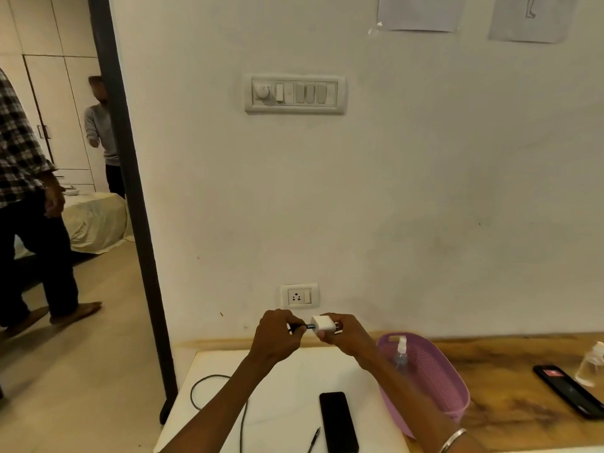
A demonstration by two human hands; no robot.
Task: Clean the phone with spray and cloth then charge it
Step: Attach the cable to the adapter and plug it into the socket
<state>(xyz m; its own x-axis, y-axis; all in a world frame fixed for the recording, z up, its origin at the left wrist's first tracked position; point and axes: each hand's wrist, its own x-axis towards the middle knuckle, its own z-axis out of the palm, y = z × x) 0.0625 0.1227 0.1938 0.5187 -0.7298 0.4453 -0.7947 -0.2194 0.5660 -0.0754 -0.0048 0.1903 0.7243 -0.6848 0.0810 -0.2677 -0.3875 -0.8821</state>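
A black phone (338, 421) lies face up on the white table (287, 380) in front of me. My right hand (343, 335) grips a white charger adapter (323, 325) just below the wall socket (299, 296). My left hand (277, 336) pinches the black plug of the charging cable (209, 390) right against the adapter's left face. The cable loops down over the table's left side, and its free end (314, 439) lies beside the phone. A clear spray bottle (400, 353) stands inside the purple basket (434, 377). No cloth is visible.
A second phone (570, 390) with a lit screen and a clear bottle (593, 364) sit on the wooden counter at right. A switch panel (295, 93) is higher on the wall. Two people stand in the room beyond the dark door frame (130, 178) at left.
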